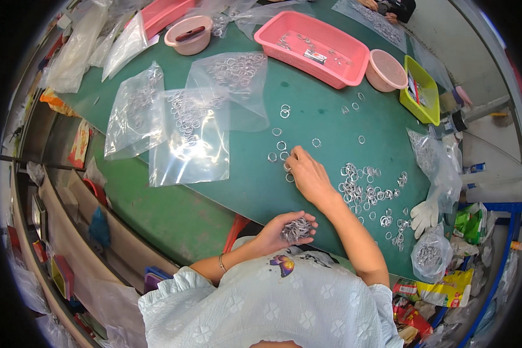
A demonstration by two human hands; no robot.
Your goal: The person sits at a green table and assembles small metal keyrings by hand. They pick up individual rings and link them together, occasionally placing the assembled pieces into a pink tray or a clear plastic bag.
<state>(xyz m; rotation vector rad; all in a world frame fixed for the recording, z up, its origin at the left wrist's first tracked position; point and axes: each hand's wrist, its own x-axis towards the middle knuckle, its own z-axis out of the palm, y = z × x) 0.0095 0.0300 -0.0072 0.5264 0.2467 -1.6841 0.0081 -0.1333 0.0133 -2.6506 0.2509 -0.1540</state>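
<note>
My left hand [271, 233] is cupped near the table's front edge around a heap of silver metal rings [296, 230]. Farther forward, my right hand [308, 177] reaches down to the table, its fingertips pinched at a metal ring [289, 178] that they partly hide. Several single rings, such as one ring [281, 145], lie just beyond and left of those fingertips. To the right of my right forearm spreads a loose pile of rings [354, 188].
Clear plastic bags of rings [188, 139] lie at the left on the green table [325, 124]. A pink tray [313, 75], a pink bowl [387, 69] and a green basket [419, 110] stand at the back. A white glove [425, 217] rests at the right edge. Another person's hand [391, 17] shows at the far right.
</note>
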